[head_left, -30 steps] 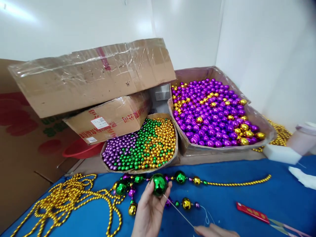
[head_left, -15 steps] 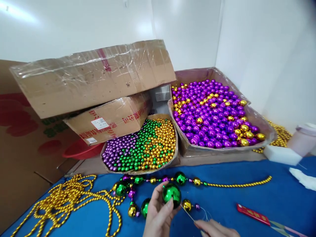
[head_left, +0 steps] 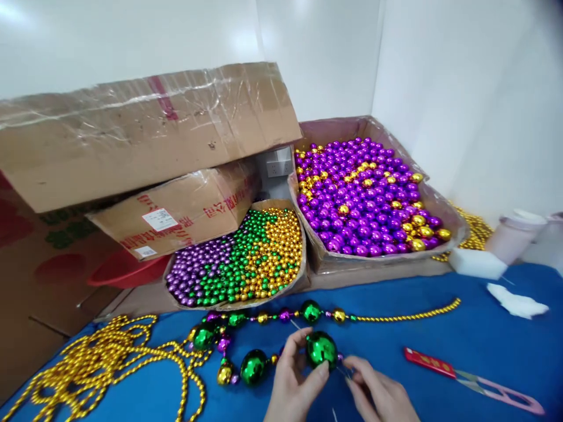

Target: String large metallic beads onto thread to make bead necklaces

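Note:
My left hand pinches a large shiny green bead between thumb and fingers, low over the blue cloth. My right hand is closed right beside that bead, its fingertips pinched on a thin needle or thread at the bead's right side. A second big green bead hangs on the same string to the left. A strand of green, purple and gold beads lies just beyond my hands, running into a thin gold chain.
A heap of gold bead strands covers the cloth at left. Behind stand a tray of small purple, green and gold beads, a box of larger purple and gold beads, and tilted cardboard boxes. Red-handled snips lie at right.
The green bead has slid down and right along the thread toward the cloth, and my right hand has come up from the bottom edge to meet it. The view shifted slightly right.

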Motion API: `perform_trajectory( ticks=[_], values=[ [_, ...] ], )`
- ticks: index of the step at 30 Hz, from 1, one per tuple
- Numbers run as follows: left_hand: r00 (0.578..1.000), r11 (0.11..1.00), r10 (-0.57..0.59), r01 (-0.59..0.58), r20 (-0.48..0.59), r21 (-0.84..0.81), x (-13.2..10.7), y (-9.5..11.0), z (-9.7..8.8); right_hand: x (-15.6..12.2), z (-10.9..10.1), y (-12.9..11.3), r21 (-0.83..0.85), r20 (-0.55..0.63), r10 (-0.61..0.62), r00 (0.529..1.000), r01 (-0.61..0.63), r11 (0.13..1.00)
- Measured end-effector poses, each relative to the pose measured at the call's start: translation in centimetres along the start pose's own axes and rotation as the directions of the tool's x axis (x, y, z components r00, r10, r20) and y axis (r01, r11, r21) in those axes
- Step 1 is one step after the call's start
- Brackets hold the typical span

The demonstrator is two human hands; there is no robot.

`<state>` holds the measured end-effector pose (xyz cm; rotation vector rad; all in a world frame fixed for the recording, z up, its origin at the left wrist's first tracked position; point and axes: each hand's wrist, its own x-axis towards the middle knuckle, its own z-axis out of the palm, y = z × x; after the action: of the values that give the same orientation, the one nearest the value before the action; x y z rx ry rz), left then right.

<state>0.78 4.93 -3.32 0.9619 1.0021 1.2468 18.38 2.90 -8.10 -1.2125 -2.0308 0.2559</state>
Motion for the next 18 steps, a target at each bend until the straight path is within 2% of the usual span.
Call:
perform_trajectory(
  ticks=[4, 9, 12, 14, 18],
  values=[
    [0.984, 0.983, -0.169, 0.172, -0.055, 0.070, 0.2, 0.0, 0.9, -0.9, 0.2, 0.9, -0.062, -0.056, 0.053, 0.997, -0.056, 0.996],
    [0.989, 0.982, -0.140, 0.144, -0.045, 0.118, 0.8, -0.6, 1.0, -2.4, 1.7, 1.8, -0.136, -0.055, 0.040, 0.998, -0.047, 0.990],
    [0.996, 0.973, -0.078, 0.087, -0.051, 0.214, 0.9, -1.0, 0.9, -2.7, 2.3, 1.9, -0.160, -0.036, 0.069, 0.997, -0.074, 0.984],
    [0.999, 0.950, -0.010, 0.019, -0.031, 0.311, 0.9, -1.2, 0.7, -2.6, 1.9, 1.9, -0.171, 0.003, 0.094, 0.996, -0.092, 0.981],
    [0.980, 0.843, 0.158, -0.198, 0.122, 0.500, 0.5, -1.9, 0.7, -2.2, -0.9, 2.1, -0.164, 0.099, 0.143, 0.985, -0.126, 0.978]
  ],
)
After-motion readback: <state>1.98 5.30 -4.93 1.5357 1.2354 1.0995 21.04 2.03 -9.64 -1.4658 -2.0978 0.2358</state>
